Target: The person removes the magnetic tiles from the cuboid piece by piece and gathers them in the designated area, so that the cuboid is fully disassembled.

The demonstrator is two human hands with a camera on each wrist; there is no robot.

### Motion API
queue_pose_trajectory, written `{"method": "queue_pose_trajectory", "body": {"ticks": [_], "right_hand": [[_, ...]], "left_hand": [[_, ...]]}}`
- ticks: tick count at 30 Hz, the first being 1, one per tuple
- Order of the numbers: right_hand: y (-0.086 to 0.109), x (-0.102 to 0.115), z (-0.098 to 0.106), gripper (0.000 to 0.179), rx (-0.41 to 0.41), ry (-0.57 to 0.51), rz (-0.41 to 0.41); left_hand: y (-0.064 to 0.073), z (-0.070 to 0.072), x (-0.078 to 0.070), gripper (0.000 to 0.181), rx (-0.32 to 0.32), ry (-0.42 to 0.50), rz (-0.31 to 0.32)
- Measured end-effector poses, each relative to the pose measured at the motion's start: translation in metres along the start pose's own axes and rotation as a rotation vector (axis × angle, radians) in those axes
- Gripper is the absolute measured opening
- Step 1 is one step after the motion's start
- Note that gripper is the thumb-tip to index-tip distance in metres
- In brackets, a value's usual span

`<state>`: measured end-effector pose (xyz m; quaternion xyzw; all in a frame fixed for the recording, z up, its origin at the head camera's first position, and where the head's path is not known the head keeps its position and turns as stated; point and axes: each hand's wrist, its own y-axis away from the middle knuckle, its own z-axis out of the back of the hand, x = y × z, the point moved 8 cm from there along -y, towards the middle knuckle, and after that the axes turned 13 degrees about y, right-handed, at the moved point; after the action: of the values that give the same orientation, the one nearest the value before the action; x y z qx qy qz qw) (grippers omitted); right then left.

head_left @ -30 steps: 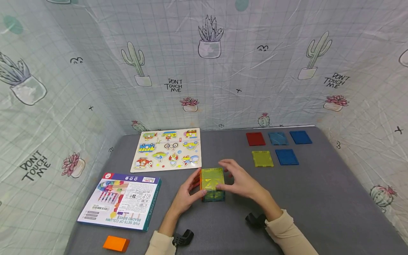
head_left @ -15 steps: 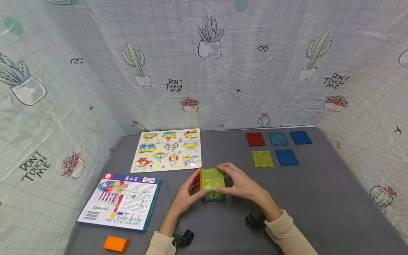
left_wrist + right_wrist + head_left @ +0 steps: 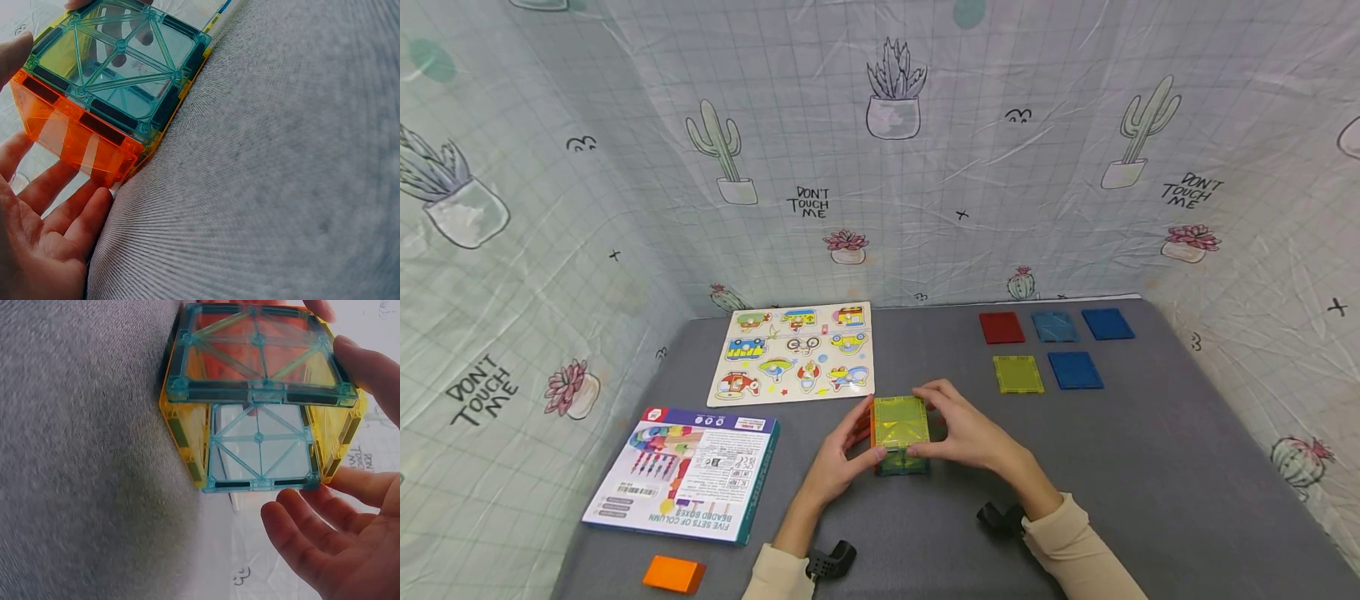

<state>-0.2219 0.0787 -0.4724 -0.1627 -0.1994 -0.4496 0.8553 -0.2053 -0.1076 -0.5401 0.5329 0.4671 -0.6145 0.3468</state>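
A cube of see-through magnetic tiles (image 3: 900, 421) stands on the grey table in the head view. Its top is yellow, and an orange tile (image 3: 75, 134) forms the left wall. Teal tiles (image 3: 259, 353) make the front and back; the right side has no tile, as the right wrist view shows. My left hand (image 3: 837, 462) holds the cube at its left side, thumb by the front top corner. My right hand (image 3: 970, 432) grips it across the right side, thumb at the front top edge and fingertips at the back.
Flat tiles lie at the back right: a red tile (image 3: 1002, 327), a yellow tile (image 3: 1018, 374) and several blue ones (image 3: 1075, 370). A wooden puzzle board (image 3: 786, 337) is behind the cube, to the left. Further left lie a boxed toy (image 3: 681, 475) and an orange block (image 3: 673, 574).
My right hand's fingers have come in from just off the cube to its back right edge, and the thumb has slid slightly down to the front edge. The left hand stays put.
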Motion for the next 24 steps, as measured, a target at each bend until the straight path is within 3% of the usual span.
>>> {"method": "queue_pose_trajectory", "body": {"ticks": [24], "right_hand": [[-0.0020,-0.0047,-0.0010,0.076,-0.035,-0.085,-0.033]], "left_hand": [[0.0006,-0.0004,0.0004,0.076,-0.010,0.013,0.028]]}}
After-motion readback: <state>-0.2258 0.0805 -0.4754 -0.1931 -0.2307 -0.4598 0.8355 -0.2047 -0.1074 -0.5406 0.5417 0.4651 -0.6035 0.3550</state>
